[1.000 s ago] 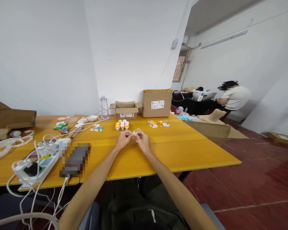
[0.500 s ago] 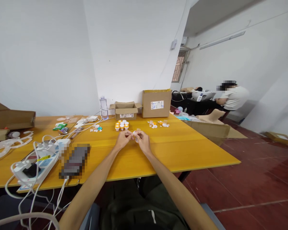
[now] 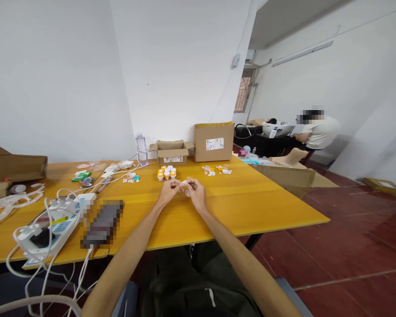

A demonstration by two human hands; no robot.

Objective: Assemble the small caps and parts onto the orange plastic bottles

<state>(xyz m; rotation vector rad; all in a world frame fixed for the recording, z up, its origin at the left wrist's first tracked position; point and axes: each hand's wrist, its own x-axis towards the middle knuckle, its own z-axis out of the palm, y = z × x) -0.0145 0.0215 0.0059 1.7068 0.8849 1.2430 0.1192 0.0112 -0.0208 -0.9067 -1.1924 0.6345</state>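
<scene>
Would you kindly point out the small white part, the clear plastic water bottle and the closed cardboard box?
small white part [image 3: 185, 182]: head view, its middle.
clear plastic water bottle [image 3: 140, 149]: head view, its body.
closed cardboard box [image 3: 214, 141]: head view, front face.

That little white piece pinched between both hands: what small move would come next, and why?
Probably a gentle press or twist together. The left hand and right hand pinch the small white piece above the yellow table, and finished-looking orange-and-white pieces stand in a cluster just beyond.

Head camera looks forward and down across the yellow table [image 3: 251, 207].
</scene>
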